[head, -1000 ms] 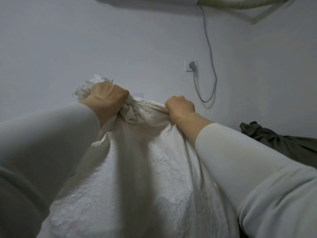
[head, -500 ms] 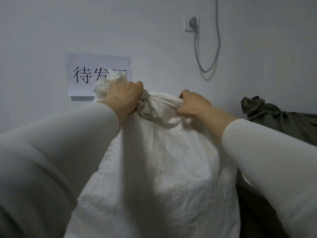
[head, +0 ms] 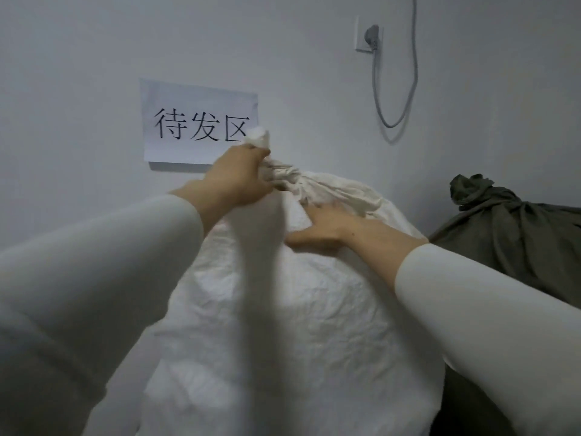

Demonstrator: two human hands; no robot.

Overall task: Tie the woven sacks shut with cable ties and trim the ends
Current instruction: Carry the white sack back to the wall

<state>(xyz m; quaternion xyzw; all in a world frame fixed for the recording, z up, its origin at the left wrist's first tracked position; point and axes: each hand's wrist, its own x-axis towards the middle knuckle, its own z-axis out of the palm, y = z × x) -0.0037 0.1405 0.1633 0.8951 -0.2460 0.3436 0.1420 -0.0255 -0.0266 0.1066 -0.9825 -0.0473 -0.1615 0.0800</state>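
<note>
A full white woven sack (head: 298, 325) is shown standing upright in the middle of the view, close against a pale wall (head: 78, 73). Its mouth is gathered and twisted into a tight neck (head: 284, 179) at the top. The neck is gripped by the left hand (head: 239, 179), whose fingers are curled round it. A tuft of the sack's mouth (head: 258, 138) is left sticking up out of the fist. This grip is judged to be what keeps the twist from unwinding.

The right hand (head: 323, 229) is laid on the sack's shoulder just below the neck, fingers straight and holding nothing, thumb stretched out sideways. It appears to be placed there to steady the sack or press the cloth down. No cable tie can be made out at the neck or in either hand, so the tying is judged not yet done.

On the wall behind, a paper sign (head: 201, 124) printed with three Chinese characters is fixed. To the right, a dark green sack (head: 515, 234) with a bunched top is seen. A wall socket (head: 369, 34) with a looped grey cable (head: 394, 118) is seen higher up.
</note>
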